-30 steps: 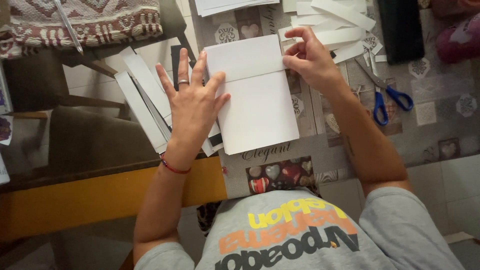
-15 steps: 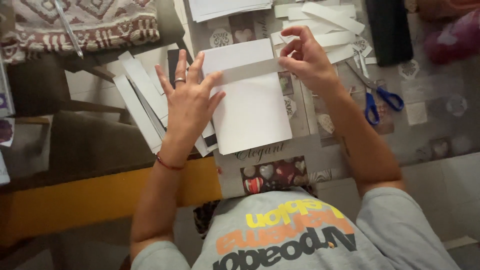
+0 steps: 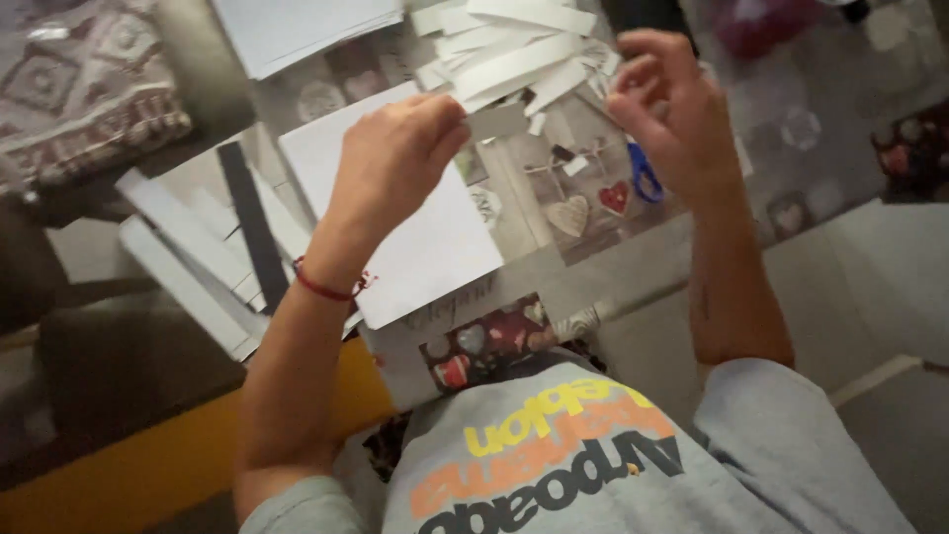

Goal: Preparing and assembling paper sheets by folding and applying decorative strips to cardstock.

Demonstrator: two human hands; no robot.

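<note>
Left hand: my left hand (image 3: 395,158) is raised above the table, fingers bunched and pinched on one end of a small paper strip (image 3: 499,121).
Right hand: my right hand (image 3: 672,119) hovers just beside the strip's far end, fingers curled loosely and narrow; I cannot tell whether any fingertip touches the strip.
Paper strip: short, white, held roughly level in the air between my two hands, above the patterned tablecloth (image 3: 573,208).
White sheet: a large white sheet (image 3: 415,237) lies flat on the cloth below my left hand, its near corner close to the table edge.
Cut strips: a heap of white strips (image 3: 514,40) lies beyond my hands; more strips (image 3: 188,257) lie fanned out to the left of the sheet.
Scissors: blue-handled scissors (image 3: 645,170) rest on the cloth, partly hidden by my right hand.
Paper stack: a paper stack (image 3: 297,30) sits at the far left of the table.
</note>
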